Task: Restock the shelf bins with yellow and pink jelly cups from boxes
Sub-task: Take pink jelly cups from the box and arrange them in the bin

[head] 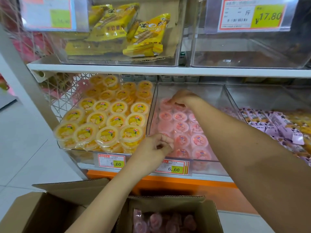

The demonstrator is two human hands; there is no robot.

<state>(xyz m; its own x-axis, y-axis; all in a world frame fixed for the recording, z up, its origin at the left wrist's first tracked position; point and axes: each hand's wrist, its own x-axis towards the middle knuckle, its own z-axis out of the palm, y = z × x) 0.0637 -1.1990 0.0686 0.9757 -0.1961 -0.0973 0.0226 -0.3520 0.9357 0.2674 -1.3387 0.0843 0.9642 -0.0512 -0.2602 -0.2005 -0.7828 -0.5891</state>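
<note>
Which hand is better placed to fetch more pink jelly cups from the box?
Probably left. The left hand sits at the front edge of the pink bin, nearest the box; the right hand is deep at its back, over the pink cups.

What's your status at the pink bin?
Right hand on pink cups at back of bin, grip unclear. Left hand curled at bin front. Yellow cups piled full; more pink in box. Nothing blocking.

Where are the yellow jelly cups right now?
In the head view, the yellow jelly cups fill the left clear bin, right beside the pink jelly cups and below the yellow snack packets.
</note>
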